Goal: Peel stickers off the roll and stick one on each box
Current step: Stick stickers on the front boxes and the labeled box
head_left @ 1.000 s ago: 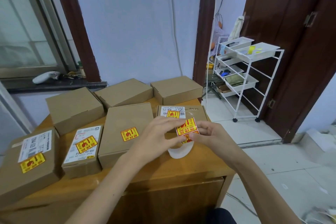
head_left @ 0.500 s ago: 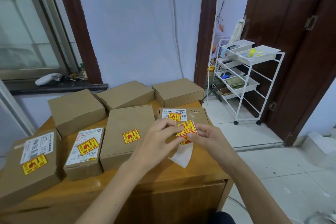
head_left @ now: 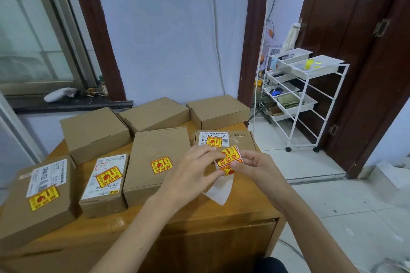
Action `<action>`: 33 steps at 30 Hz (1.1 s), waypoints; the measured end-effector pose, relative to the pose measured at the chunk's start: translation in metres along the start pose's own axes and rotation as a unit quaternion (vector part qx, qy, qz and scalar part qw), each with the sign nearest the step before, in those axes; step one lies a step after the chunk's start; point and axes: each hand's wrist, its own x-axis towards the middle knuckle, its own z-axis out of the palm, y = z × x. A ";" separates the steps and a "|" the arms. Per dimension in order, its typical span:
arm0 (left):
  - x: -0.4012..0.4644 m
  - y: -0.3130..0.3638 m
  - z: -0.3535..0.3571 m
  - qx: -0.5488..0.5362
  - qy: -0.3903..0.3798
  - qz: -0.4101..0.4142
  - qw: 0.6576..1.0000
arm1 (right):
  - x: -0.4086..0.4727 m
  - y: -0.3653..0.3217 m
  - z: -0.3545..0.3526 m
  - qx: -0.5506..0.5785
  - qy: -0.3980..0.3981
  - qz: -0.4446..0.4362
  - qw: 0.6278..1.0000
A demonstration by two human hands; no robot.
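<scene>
Both hands meet over the front right of the wooden table. My right hand grips the roll of yellow-and-red stickers. My left hand pinches the top sticker's left edge. A white strip of bare backing paper hangs below the roll. Several brown boxes cover the table. The near row carries stickers: far-left box, labelled box, plain box, and the box under my hands. Three back boxes, left, middle and right, show no sticker.
A white wire trolley with trays stands on the tiled floor to the right, beside a dark wooden door. A window sill with a white object and keys lies behind the table at left. A cable runs down the wall.
The two hands stayed together on the roll, shifting slightly up and right. The hanging backing strip straightened from a curl. The view tilted a little.
</scene>
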 end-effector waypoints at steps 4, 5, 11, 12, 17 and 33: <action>-0.001 -0.001 0.001 -0.012 0.020 0.003 1.000 | 0.000 -0.002 0.000 0.001 -0.003 -0.002 1.000; -0.001 -0.001 0.001 -0.014 0.024 0.005 1.000 | -0.001 -0.002 -0.001 0.002 -0.003 -0.002 1.000; -0.001 0.001 0.001 0.000 0.044 0.028 0.999 | -0.002 -0.002 -0.002 0.001 -0.002 -0.003 1.000; -0.001 0.001 0.001 0.008 0.048 0.037 0.998 | -0.002 -0.002 -0.003 0.000 -0.002 -0.003 1.000; -0.001 0.000 -0.002 0.069 0.065 0.092 0.991 | -0.002 -0.002 -0.003 -0.009 0.000 -0.002 1.000; 0.011 -0.002 -0.001 -0.077 0.050 -0.040 0.995 | -0.003 -0.007 -0.001 -0.017 0.004 0.020 1.000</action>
